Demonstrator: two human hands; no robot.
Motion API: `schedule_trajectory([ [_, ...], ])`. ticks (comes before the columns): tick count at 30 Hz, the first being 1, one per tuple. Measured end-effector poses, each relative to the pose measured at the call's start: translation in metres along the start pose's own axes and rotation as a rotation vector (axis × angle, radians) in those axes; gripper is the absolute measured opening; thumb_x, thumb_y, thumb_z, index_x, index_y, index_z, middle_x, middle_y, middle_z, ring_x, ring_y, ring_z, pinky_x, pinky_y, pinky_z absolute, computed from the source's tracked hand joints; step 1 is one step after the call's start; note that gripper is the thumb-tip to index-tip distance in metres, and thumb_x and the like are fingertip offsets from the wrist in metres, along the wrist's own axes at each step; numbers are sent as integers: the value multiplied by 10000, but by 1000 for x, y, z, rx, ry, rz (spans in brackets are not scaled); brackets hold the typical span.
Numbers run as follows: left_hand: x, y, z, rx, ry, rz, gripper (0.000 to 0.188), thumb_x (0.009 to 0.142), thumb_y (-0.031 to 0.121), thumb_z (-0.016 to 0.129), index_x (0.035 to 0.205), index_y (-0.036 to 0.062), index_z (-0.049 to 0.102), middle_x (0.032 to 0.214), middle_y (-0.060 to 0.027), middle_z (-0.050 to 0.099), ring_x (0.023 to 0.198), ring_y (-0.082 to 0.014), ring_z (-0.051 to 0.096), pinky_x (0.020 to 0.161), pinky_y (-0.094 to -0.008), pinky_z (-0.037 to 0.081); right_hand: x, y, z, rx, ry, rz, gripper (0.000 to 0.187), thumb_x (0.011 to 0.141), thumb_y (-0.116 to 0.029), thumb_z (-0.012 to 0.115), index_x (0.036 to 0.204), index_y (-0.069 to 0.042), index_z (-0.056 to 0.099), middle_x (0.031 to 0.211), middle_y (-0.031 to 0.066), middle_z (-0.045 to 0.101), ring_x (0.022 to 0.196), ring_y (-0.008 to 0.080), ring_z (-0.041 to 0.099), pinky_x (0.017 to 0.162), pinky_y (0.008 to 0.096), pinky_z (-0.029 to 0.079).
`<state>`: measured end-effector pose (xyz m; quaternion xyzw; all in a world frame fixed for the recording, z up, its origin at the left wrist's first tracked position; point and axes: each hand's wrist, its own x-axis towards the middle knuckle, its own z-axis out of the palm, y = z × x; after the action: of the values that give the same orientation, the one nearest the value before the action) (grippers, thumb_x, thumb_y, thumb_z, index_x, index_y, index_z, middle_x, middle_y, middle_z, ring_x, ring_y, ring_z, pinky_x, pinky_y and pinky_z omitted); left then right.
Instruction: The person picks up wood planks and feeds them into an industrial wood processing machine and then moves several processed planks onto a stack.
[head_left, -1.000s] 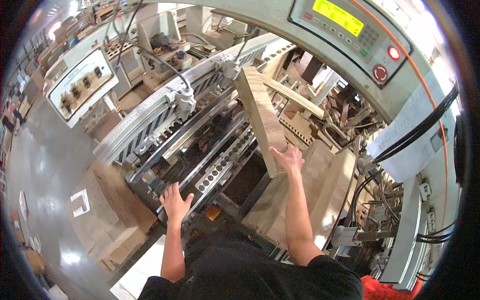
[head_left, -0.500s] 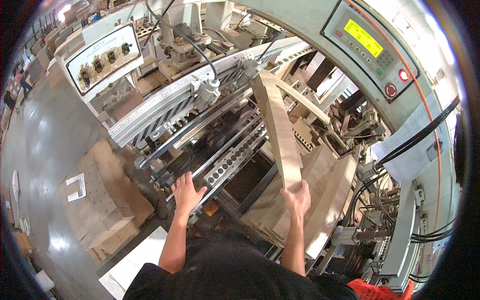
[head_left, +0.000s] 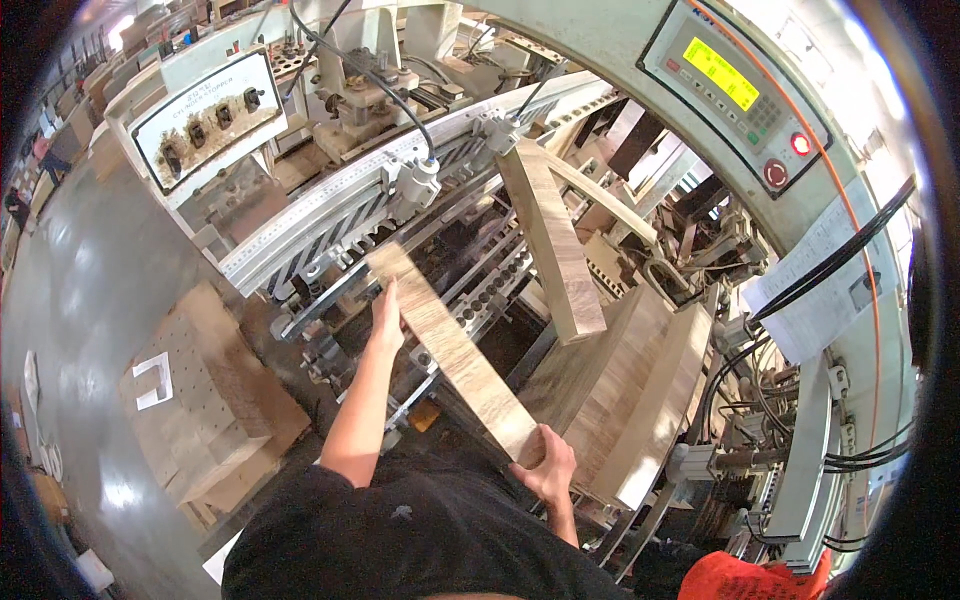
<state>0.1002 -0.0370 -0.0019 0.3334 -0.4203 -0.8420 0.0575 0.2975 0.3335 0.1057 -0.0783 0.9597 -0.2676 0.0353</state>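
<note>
I hold a flat wooden board [head_left: 460, 365] slantwise in front of my body, over the machine's metal rails. My left hand [head_left: 388, 318] presses against its long left side close to the far end, some fingers hidden behind the wood. At the near end, my right hand [head_left: 546, 466] is closed round the board's corner. Another thick wooden piece [head_left: 555, 240] lies on the machine beyond, its far end by a metal fitting. To the right of my board rests a stack of wooden boards [head_left: 610, 375].
A control panel [head_left: 738, 95] with a lit yellow display and red button is at upper right. Black hoses [head_left: 830, 270] hang below it. A white switch plate [head_left: 212, 120] stands upper left. A perforated wooden block [head_left: 205, 400] sits on the floor at left. Red cloth [head_left: 755, 578] shows lower right.
My right hand has drawn the board off the piece on the machine and toward me, to the left. My left hand, open and free before, now holds its far end.
</note>
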Motion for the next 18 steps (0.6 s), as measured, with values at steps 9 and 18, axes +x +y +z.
schedule_trajectory([
  [9,55,-11,63,128,437,260,591,960,438,583,1247,-79,565,1202,-252,638,1120,-372,613,974,-450,455,83,22,33,-312,-1,90,959,636,-312,804,1466,-71,387,1449,164,454,1385,351,381,1160,592,218],
  [18,75,-16,88,330,625,259,554,1000,421,511,1144,-114,527,1011,-307,681,975,-446,668,830,-503,525,132,29,46,-439,143,185,771,667,-161,697,1398,-60,474,1302,137,537,1279,320,462,1124,465,257],
])
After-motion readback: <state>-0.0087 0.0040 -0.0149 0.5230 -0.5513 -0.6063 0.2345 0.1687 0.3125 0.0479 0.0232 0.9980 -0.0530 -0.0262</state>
